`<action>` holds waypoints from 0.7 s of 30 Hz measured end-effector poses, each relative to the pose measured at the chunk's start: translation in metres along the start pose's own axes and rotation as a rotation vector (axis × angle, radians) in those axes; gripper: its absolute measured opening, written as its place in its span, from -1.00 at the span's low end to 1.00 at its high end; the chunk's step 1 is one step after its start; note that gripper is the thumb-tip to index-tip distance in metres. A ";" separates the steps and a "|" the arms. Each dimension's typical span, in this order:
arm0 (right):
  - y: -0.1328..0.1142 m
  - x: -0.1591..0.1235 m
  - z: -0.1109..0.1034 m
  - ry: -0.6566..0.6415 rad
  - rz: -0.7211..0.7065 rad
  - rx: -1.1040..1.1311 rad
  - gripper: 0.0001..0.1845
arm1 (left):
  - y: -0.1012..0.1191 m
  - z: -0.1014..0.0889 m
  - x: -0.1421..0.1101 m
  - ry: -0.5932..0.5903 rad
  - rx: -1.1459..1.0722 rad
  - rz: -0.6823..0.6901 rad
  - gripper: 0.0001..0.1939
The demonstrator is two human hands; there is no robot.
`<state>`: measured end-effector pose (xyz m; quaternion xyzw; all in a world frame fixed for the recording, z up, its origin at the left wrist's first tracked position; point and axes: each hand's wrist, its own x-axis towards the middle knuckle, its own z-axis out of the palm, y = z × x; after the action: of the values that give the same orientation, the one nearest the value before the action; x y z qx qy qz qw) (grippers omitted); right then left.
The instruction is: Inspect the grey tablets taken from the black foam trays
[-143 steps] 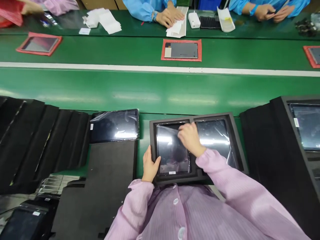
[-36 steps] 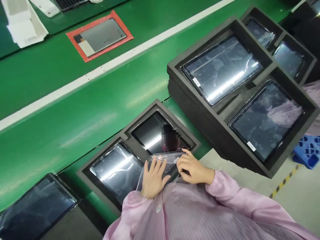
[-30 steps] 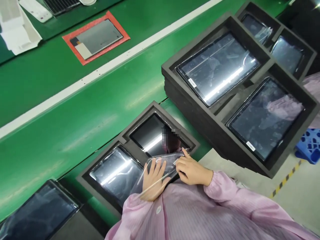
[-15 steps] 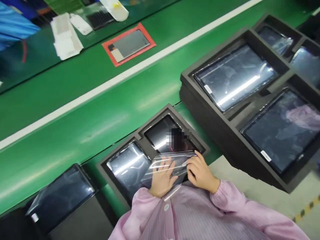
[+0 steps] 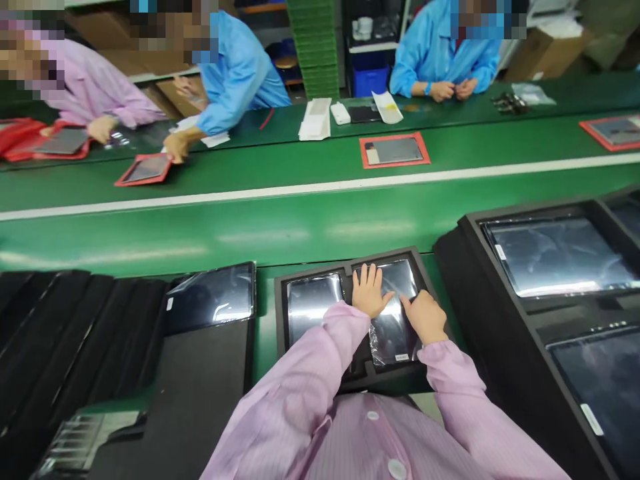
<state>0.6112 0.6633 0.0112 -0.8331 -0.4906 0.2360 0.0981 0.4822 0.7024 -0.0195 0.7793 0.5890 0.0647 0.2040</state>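
My left hand [image 5: 369,291] lies flat with its fingers spread on the upper part of a dark glass screen panel [image 5: 395,330]. My right hand [image 5: 425,315] is at that panel's right edge, thumb stretched toward my left hand and the other fingers curled. What those fingers hold, if anything, is hidden. Clear film crinkles along the panel's lower left edge, and a white label shows near its bottom. The panel sits in the right compartment of a black foam tray [image 5: 281,313]. A second screen panel [image 5: 311,300] fills the left compartment, partly behind my left sleeve.
A larger foam tray [image 5: 525,347] with screen panels stands at right. On the left, a screen panel [image 5: 215,297] rests on black foam beside several foam pieces [image 5: 65,327]. Red-framed panels [image 5: 395,148] lie on the green conveyor [image 5: 280,233]. Co-workers [image 5: 245,67] sit across it.
The clear film, earlier lifted between my hands, now lies down on the right-hand panel. My hands have moved up over that panel, and the view has turned and widened.
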 end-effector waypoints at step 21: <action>-0.072 -0.017 -0.013 -0.227 -0.242 0.651 -0.40 | -0.108 -0.035 -0.167 0.270 -0.500 -0.841 -0.37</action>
<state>0.5553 0.6852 0.0554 -0.6627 -0.4924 0.4576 0.3302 0.3239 0.5772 -0.0074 0.3866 0.8394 0.2161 0.3150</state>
